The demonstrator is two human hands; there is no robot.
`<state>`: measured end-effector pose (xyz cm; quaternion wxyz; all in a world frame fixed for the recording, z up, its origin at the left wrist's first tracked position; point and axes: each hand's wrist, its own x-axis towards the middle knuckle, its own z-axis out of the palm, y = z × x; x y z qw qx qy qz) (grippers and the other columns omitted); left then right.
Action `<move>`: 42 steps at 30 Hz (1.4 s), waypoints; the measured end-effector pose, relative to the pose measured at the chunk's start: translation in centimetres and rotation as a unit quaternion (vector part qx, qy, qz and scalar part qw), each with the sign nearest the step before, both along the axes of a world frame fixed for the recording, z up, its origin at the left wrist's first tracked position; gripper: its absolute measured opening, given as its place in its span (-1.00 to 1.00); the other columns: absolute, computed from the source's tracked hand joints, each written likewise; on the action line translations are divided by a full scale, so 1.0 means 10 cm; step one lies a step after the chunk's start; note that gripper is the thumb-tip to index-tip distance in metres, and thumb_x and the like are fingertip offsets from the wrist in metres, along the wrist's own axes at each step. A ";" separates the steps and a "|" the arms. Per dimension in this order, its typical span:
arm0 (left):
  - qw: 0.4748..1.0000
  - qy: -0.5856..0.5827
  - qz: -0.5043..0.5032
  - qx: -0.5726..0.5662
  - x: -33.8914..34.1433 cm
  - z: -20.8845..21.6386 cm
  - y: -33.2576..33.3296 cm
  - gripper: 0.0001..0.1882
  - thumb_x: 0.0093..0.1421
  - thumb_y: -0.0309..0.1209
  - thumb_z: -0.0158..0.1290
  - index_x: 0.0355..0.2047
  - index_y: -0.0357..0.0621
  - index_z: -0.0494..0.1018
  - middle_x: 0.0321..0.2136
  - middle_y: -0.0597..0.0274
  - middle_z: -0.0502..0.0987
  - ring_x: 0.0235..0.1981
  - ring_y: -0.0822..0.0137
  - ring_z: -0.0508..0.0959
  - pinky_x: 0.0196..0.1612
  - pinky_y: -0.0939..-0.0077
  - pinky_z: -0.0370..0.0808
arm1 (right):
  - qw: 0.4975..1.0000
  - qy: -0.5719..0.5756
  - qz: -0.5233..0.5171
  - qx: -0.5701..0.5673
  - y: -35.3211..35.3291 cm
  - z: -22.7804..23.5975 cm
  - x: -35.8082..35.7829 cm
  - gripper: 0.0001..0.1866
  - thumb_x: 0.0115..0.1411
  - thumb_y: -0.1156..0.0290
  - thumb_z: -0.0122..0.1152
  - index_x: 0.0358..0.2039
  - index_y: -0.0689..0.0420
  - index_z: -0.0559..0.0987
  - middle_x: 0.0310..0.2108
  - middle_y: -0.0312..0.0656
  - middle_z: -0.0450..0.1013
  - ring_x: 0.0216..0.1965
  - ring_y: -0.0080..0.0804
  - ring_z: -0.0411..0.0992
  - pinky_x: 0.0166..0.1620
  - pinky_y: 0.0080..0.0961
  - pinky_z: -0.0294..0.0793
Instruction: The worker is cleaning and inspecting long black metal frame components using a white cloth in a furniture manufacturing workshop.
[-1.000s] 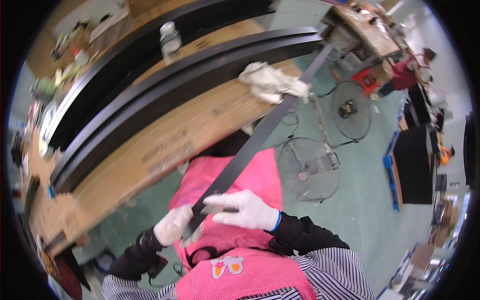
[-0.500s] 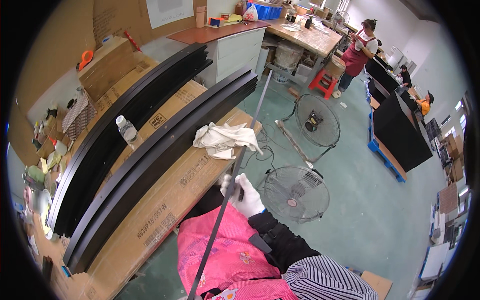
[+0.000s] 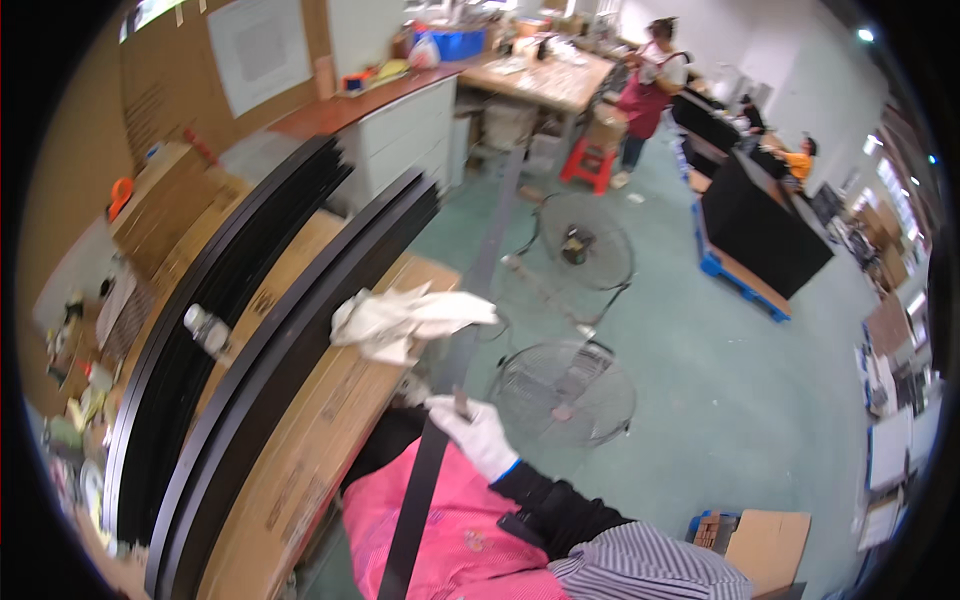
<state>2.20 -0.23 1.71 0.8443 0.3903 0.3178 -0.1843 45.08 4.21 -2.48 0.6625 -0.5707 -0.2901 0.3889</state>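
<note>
A long dark curved strip [image 3: 418, 490] runs upright in front of me, from the lower edge past my apron to beyond the table's corner. My right hand [image 3: 480, 440], in a white glove, is closed at the strip's right side. A small flat brownish piece [image 3: 461, 401] sticks up from its fingers; its kind cannot be made out. My left hand [image 3: 411, 386] shows only as a pale gloved patch left of the strip; its fingers are hidden. Near it, a crumpled white cloth [image 3: 400, 322] lies over the end of the cardboard-covered table [image 3: 290, 455].
Stacks of curved black strips [image 3: 300, 290] lie on the table, with a clear bottle [image 3: 207, 328] between them. Two floor fans [image 3: 563, 394] stand to the right. Farther off are a red stool [image 3: 588, 165], a black box-shaped piece [image 3: 765, 235] on a blue pallet, and co-workers.
My view has turned, so the table and fans sit farther left. The strip now shows its broader face. My right hand has turned, with the small piece pointing up.
</note>
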 end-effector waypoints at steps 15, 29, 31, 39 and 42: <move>0.741 0.221 -0.120 0.622 0.56 0.19 0.56 -0.28 0.02 -0.13 0.41 0.20 -0.01 0.48 -0.15 -0.07 0.68 -0.08 -0.13 0.66 0.02 0.06 0.58 | 0.991 0.002 0.091 0.100 -0.34 0.32 -0.11 -0.73 0.42 0.50 0.17 0.07 0.27 0.65 -0.03 -0.20 0.65 0.04 -0.47 0.57 0.20 -0.47 0.48; 0.608 0.038 0.122 0.783 2.00 0.14 0.40 -0.57 0.11 -0.19 0.34 0.00 0.07 0.61 -0.25 0.06 0.71 -0.29 -0.01 0.72 -0.21 0.13 0.65 | 0.977 0.047 0.191 0.080 -0.54 0.08 -0.52 -0.71 0.44 0.49 0.15 0.12 0.18 0.65 0.26 -0.19 0.48 0.25 -0.42 0.41 0.35 -0.43 0.33; 0.610 0.052 0.113 0.782 1.99 0.13 0.40 -0.58 0.10 -0.17 0.35 -0.02 0.08 0.61 -0.28 0.07 0.71 -0.32 -0.02 0.71 -0.24 0.12 0.64 | 0.978 0.038 0.183 0.088 -0.54 0.09 -0.47 -0.71 0.44 0.50 0.15 0.11 0.18 0.65 0.25 -0.18 0.49 0.24 -0.43 0.42 0.34 -0.43 0.34; 0.622 0.057 0.114 0.772 1.90 0.09 0.30 -0.68 0.09 -0.12 0.36 -0.18 0.11 0.62 -0.43 0.07 0.66 -0.43 -0.06 0.67 -0.35 0.08 0.59 | 0.992 0.073 0.085 0.059 -0.53 0.28 -0.12 -0.67 0.43 0.55 0.15 0.17 0.31 0.58 -0.02 -0.13 0.64 0.04 -0.48 0.58 0.20 -0.51 0.50; 0.644 0.058 0.113 0.755 1.86 0.05 0.25 -0.67 0.08 -0.12 0.37 -0.18 0.12 0.62 -0.44 0.06 0.66 -0.42 -0.06 0.68 -0.34 0.08 0.59 | 0.988 0.128 0.051 0.064 -0.51 0.31 0.08 -0.67 0.43 0.54 0.15 0.17 0.30 0.58 -0.05 -0.11 0.65 0.01 -0.44 0.59 0.15 -0.52 0.54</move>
